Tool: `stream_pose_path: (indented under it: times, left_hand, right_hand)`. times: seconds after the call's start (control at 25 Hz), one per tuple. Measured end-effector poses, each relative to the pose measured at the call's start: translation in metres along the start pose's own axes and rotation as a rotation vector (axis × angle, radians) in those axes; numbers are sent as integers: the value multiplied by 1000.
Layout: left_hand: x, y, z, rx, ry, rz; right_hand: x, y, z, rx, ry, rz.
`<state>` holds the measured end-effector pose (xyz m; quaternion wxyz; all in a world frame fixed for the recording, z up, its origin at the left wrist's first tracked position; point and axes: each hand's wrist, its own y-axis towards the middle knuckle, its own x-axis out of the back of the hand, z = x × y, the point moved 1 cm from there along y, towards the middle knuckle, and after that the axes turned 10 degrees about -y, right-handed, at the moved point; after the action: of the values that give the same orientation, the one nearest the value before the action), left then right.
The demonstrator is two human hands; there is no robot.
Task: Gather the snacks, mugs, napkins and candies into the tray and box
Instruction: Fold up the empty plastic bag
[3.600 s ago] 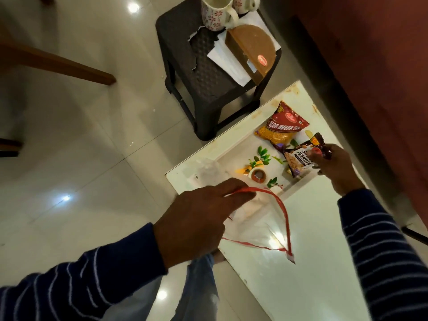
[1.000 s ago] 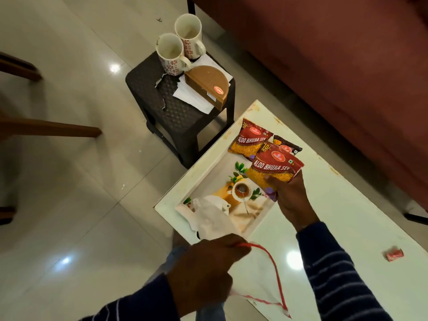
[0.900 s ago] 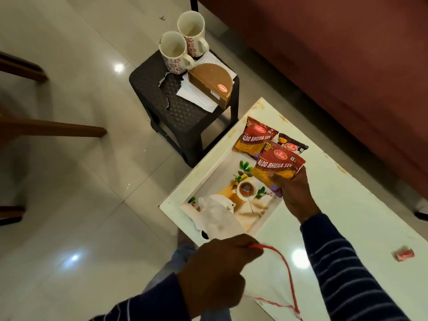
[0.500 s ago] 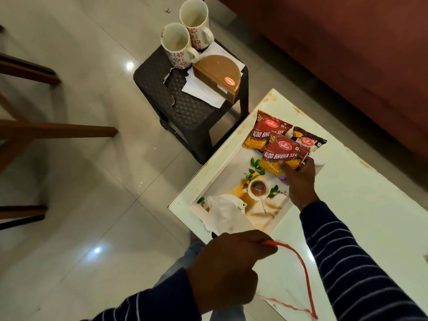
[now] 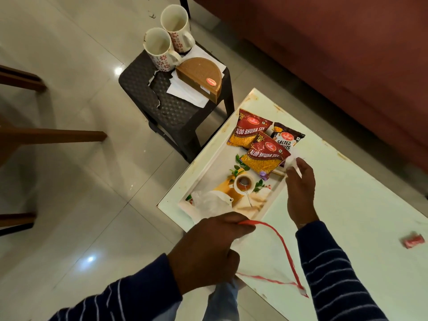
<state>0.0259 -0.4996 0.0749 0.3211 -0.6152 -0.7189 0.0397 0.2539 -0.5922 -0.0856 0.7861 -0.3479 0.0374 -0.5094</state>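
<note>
Your right hand (image 5: 300,184) has just let go of the second sev packet (image 5: 266,156); it now lies in the tray (image 5: 203,172), grip open and empty. Your left hand (image 5: 208,249) keeps pinching the clear bag (image 5: 266,256). Mugs (image 5: 159,49) wait on the stool (image 5: 166,105).

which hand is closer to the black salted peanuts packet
Right. The right hand hovers open just below the black salted peanuts packet, fingertips close to it. The left hand is much farther back, gripping a clear red-edged plastic bag.
</note>
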Motion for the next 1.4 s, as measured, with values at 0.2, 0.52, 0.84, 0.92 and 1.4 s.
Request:
stream_pose_path:
  times: [0.2, 0.52, 0.84, 0.92, 1.4]
  left_hand:
    - [7, -10, -24, -91, -146, -204]
    - [67, -54, -144, -312, -48, -425]
    - [119, -126, -321, -661, -136, -395]
    - [135, -148, -361, -744, -194, -310]
    - [185, -156, -513, -969, -279, -468]
  right_hand:
    - [62, -88, 5, 71, -22, 171]
    - [179, -251, 131, 544, -727, 100]
    - [177, -361, 270, 879, -1037, -109]
    - [198, -384, 299, 882, -800, -202]
    - [391, -465, 446, 977, 313, -89]
